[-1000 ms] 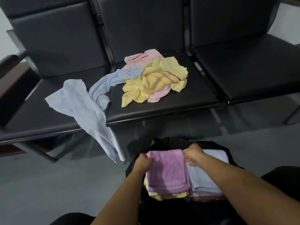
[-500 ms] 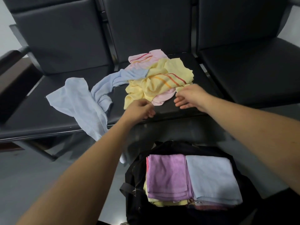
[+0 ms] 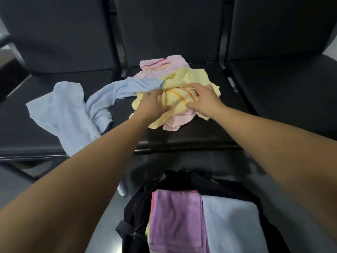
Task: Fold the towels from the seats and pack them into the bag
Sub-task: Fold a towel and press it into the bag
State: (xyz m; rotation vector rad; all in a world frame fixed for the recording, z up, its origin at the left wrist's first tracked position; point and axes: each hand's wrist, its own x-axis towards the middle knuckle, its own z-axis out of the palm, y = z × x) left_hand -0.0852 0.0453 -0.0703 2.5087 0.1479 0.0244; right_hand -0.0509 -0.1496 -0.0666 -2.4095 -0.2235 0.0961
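Head view: both arms stretch forward over the bag (image 3: 180, 181). The left hand (image 3: 152, 104) and right hand (image 3: 205, 100) sit close together on the crumpled yellow towel (image 3: 193, 77) on the middle seat (image 3: 200, 137), fingers curled into the cloth and bunching it. A pink striped towel (image 3: 160, 65) lies beneath it. A light blue towel (image 3: 60, 114) trails off the seat's front edge. In the bag, a folded purple towel (image 3: 175, 220) lies beside a folded pale blue towel (image 3: 231, 225).

No readable text, labels, numbers anywhere.
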